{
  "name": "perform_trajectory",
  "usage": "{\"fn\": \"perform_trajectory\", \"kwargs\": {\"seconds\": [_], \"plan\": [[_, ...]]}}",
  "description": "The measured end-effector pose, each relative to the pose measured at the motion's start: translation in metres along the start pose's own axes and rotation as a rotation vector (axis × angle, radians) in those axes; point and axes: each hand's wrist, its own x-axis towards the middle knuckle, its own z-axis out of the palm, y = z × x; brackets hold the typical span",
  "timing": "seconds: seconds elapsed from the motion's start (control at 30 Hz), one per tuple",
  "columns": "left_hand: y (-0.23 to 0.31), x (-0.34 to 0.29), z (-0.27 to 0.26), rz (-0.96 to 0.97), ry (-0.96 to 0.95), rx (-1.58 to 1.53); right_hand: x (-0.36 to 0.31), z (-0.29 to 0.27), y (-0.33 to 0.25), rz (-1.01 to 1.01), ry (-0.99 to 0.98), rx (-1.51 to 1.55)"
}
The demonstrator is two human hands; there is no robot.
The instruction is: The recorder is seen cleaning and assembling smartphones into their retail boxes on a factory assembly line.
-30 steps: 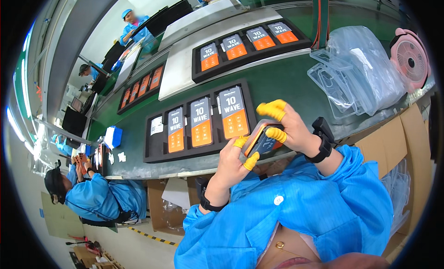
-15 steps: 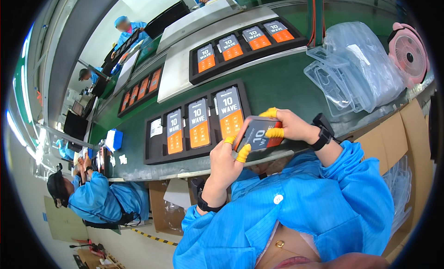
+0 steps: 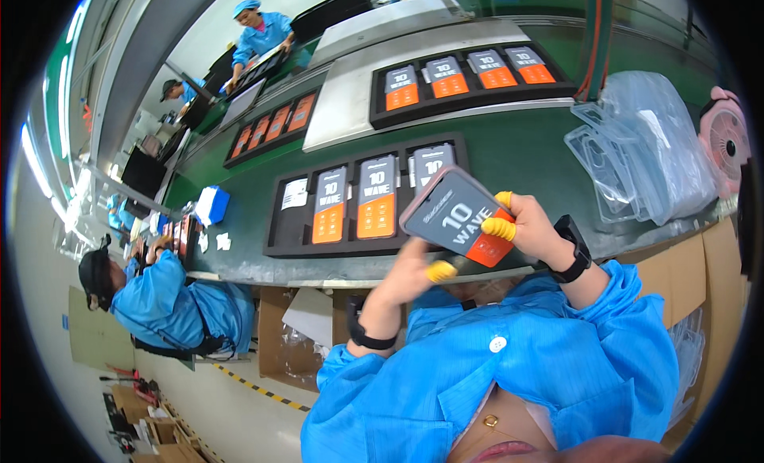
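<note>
My right hand (image 3: 541,228) grips a smartphone (image 3: 458,212) by its right end, with yellow finger cots on the fingertips. Its face carries a grey and orange printed film, and it is tilted over the near edge of the workbench. Beside the phone's lower left edge is my left hand (image 3: 406,276), blurred, with thumb and fingers apart and nothing visible between them. The thumb wears a yellow cot; some fingers are hidden or smeared. Behind the phone lies a black foam tray (image 3: 291,234) with several similar phones in its slots and a white label in the leftmost slot.
A second black tray (image 3: 386,117) of phones rests on a pale board, another tray (image 3: 235,156) farther left. Clear plastic blister trays (image 3: 609,172) and a pink fan (image 3: 728,144) stand at the right. A co-worker in blue (image 3: 179,300) sits at the left, near a blue box (image 3: 212,204).
My left hand has come off the phone and dropped below its edge. The phone, now in my right hand alone, has turned its face more toward me. The whole view has shifted slightly.
</note>
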Motion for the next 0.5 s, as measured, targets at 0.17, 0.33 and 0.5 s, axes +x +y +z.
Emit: {"fn": "perform_trajectory", "kwargs": {"seconds": [0.17, 0.33, 0.5], "plan": [[0.002, -0.005, 0.010, -0.029, 0.081, 0.235, 0.025, 0.036, -0.016, -0.144, 0.023, 0.221], [0.009, -0.022, -0.012, 0.031, 0.329, 0.393, 0.046, 0.073, -0.018, -0.193, 0.086, 0.238], [0.001, -0.033, -0.045, 0.044, 0.285, 0.079, 0.069, 0.100, -0.012, -0.024, -0.035, 0.544]]}}
